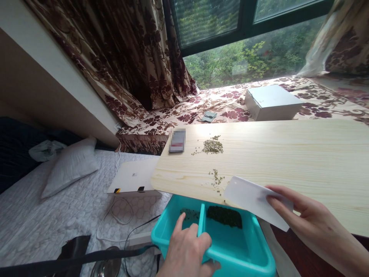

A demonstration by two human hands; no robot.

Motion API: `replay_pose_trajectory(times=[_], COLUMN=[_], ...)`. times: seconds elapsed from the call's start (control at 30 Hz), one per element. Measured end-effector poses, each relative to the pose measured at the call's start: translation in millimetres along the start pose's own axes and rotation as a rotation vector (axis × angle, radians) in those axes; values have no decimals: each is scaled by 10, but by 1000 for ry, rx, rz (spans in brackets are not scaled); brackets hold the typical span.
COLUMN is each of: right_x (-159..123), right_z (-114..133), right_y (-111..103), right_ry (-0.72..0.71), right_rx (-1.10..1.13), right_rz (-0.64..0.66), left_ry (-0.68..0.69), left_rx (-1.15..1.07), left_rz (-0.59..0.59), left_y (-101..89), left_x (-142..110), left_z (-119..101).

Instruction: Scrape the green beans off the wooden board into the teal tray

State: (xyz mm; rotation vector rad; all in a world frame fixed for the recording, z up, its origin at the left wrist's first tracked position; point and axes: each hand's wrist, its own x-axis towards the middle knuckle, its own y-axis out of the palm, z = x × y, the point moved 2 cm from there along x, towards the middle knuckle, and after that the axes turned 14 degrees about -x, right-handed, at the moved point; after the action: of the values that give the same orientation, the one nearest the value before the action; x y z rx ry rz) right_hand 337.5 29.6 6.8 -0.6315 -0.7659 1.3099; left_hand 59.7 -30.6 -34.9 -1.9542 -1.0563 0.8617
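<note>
Across the head view, to the right: a right hand [311, 215] closed on a white scraper [248, 194], thumb pressed on top, fingers underneath. Held low and slanted, probably to keep the thin edge close to the tabletop [288, 154]; gripped at one end, likely to leave the rest free to extend leftward from the thumb. Just past that free end, a small scatter of olive-green grains [216, 178]; farther from the hand, a dense grain patch [213, 146] with strays around.

Lower down, nearest the left hand [187, 246], a teal bin [265, 254] tucked close against the tabletop's near edge, presumably to stay within reach of both hands. Left hand over the near wall and divider [202, 215], index finger stretched out, other fingers bent — perhaps to steady the bin; cannot tell whether truly gripping or only resting.

Ahead of that index finger, one compartment [168, 223] with only a thin sprinkling of grains [190, 214] toward the far end. Right of the left hand, across the divider, a second compartment [227, 246] with a dark green heap [225, 216] along the far wall.

Well ahead of both hands: a grey packet [177, 141] at the tabletop's left end; beyond the tabletop, a pale box [268, 104], contents hidden.
</note>
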Motion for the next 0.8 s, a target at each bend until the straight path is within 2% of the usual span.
replay_pose_trajectory(times=[0.1,0.4,0.7,0.8], right_x=[21,124,156,93], right_z=[42,55,108,133], right_y=[29,164,181,197], right_ry=[19,6,-18,-70], right_rx=[-4,-5,-7,23], right_rz=[-18,34,53,124], left_ry=[-19,-32,-24,-29], left_rx=[9,30,-1,-1], left_rz=[17,28,-47,-45], left_y=[-10,-23,-55,-49], left_x=[2,-2,-69,-89], left_z=[-8,5,51,70])
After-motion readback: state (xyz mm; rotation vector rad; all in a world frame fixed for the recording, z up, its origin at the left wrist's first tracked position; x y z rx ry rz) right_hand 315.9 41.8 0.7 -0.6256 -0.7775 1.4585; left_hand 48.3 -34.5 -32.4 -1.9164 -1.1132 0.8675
